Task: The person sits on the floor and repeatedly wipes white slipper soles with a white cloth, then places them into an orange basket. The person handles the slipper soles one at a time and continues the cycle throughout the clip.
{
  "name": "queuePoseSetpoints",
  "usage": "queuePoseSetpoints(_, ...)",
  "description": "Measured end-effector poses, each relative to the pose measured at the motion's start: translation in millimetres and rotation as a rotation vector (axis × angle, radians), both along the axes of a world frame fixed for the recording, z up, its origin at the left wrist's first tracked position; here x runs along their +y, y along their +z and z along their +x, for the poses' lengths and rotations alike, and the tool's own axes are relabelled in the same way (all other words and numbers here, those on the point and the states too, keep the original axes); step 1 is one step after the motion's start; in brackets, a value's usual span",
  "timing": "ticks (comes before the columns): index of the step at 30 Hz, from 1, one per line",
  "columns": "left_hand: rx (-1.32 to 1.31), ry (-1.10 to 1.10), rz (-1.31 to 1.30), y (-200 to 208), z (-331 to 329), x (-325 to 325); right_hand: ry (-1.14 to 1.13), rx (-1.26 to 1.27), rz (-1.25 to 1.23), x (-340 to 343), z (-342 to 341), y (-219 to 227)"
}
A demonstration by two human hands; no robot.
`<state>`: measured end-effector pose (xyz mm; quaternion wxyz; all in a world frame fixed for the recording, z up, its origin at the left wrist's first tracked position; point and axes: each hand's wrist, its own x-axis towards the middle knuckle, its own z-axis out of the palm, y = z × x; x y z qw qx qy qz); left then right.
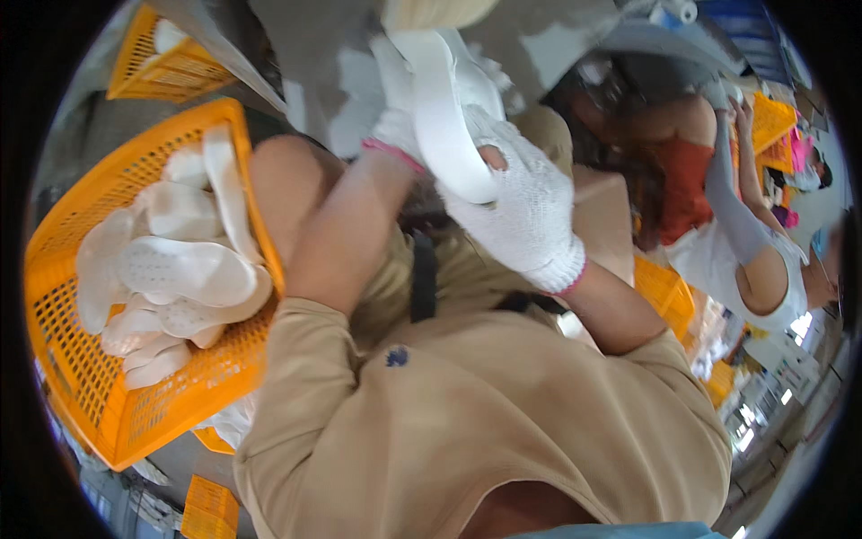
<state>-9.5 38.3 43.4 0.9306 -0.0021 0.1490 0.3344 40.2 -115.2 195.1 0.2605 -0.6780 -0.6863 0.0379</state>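
A white shoe sole (442,117) stands on end in front of me, its long curved edge turned toward me. My right hand (525,202), in a white knit glove with a pink cuff, is closed round its near end, and a bare thumb tip pokes out of the glove. My left hand (395,135), gloved alike, is at the sole's left side. Its fingers are mostly hidden behind the sole. The far end of the sole reaches up to a pale, rounded roller-like part (435,11); whether they touch I cannot tell.
An orange plastic basket (193,409) full of white soles (189,269) stands at my left. Another orange basket (171,76) is beyond it. A grey, white-smeared surface (539,40) lies ahead. At right, a person (745,242) works near more orange crates (664,296).
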Motion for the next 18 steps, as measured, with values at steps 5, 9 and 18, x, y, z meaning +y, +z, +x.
queuePoseSetpoints(5,-0.455,-0.128,-0.083,5.1,-6.7,26.8,-0.034,-0.04,-0.017,23.5,12.7,6.4)
queuePoseSetpoints(9,-0.71,-0.135,-0.143,-10.3,-11.9,31.6,-0.05,-0.121,0.022,43.3,20.4,-2.9)
queuePoseSetpoints(18,0.653,0.104,0.201,39.3,-26.0,31.0,-0.126,0.006,0.062,71.3,15.8,-20.2)
